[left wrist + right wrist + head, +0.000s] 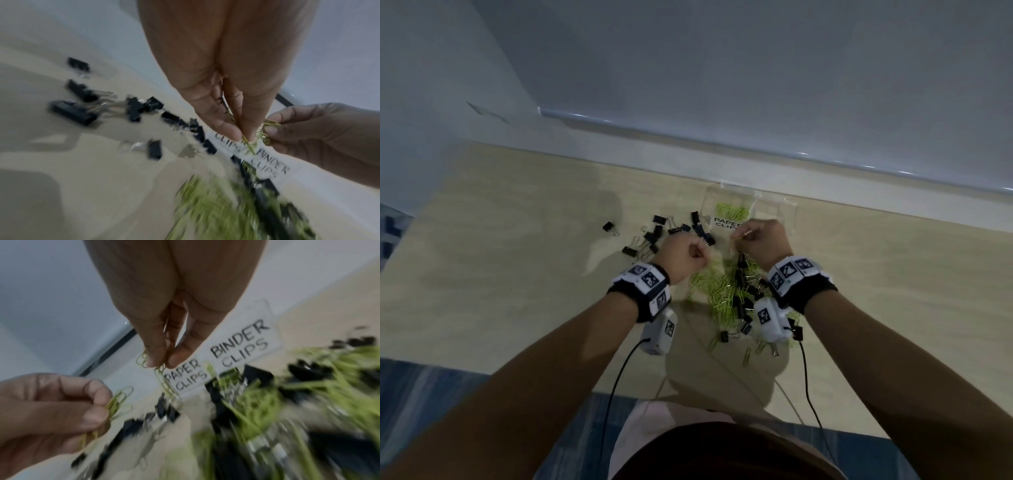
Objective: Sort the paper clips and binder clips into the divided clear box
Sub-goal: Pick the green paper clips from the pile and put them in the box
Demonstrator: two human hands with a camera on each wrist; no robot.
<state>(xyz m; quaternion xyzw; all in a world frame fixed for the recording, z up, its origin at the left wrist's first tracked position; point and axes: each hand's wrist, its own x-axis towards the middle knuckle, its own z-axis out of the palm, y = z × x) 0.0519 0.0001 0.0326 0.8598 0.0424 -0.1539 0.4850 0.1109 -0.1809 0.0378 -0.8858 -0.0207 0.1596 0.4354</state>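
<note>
Black binder clips (654, 233) lie scattered at the left; beside them the left hand (685, 255) pinches a few green paper clips (118, 402). Right hand (763, 240) pinches more green ones, just before the clear box (787, 209), green clips already in its left compartment.

Head view downward; wrist views close, sharing both hands (726, 246).

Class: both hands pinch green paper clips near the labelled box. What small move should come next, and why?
Probably carry both bunches over the PAPER CLIPS compartment and let go: the left hand and right hand each pinch green paper clips, and that section already holds green ones.
</note>
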